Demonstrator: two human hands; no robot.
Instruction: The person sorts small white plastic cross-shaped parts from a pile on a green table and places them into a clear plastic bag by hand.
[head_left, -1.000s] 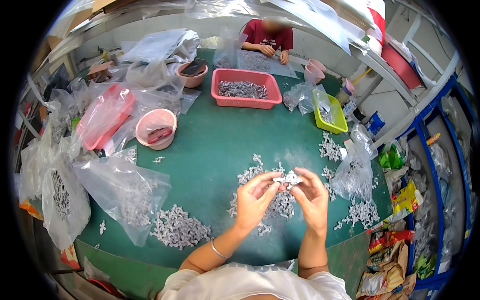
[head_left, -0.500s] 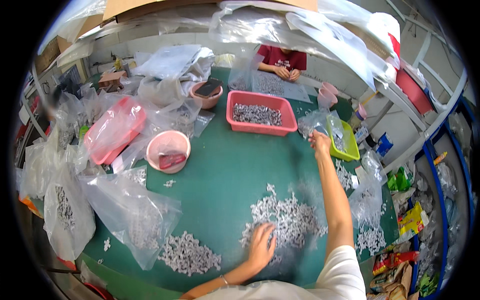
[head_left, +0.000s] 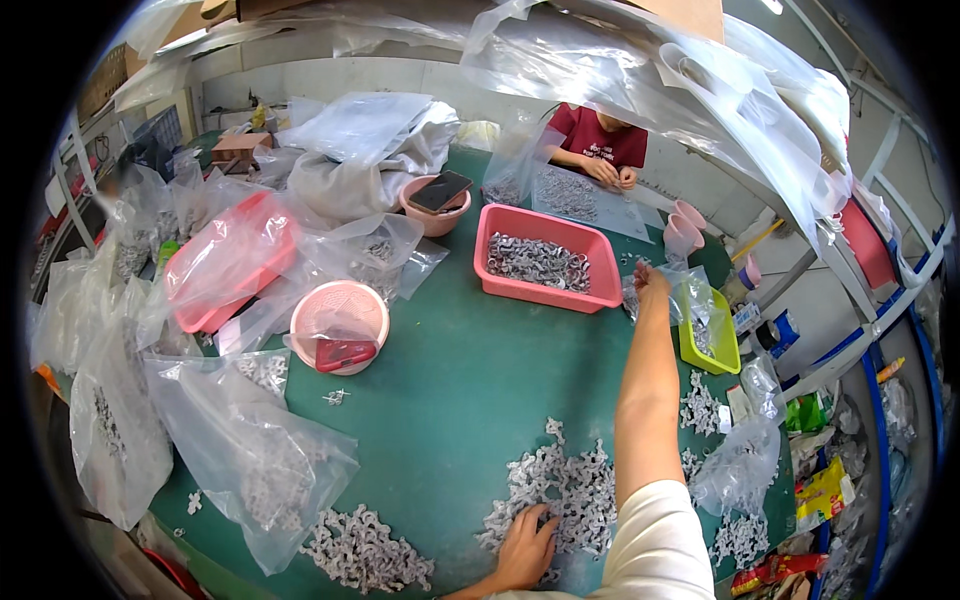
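Note:
My left hand (head_left: 527, 548) rests at the near edge of a pile of small grey clip-like parts (head_left: 562, 492), fingers curved and a little apart. My right arm stretches across the table. At its end, my right hand (head_left: 652, 282) is beside a clear plastic bag (head_left: 630, 302), between the pink tub (head_left: 548, 300) and the lime-green tray (head_left: 716, 364). Its fingers look bent together; what they hold, if anything, is too small to make out. Ring-like metallic parts fill the tub's bottom. Another heap of grey parts (head_left: 368, 552) lies left of my left hand.
Opposite, a person in a dark red shirt (head_left: 606, 150) works over a sheet of parts. Clear bags (head_left: 250, 440) and a pink basin (head_left: 225, 290) crowd the left. A round pink bowl (head_left: 340, 298) and a phone (head_left: 440, 192) on another bowl stand behind; shelving lines the right.
The view has shifted, so the table sits lower in it. My right hand has reached farther away, past the pink tub's near corner. My left hand stays by the pile.

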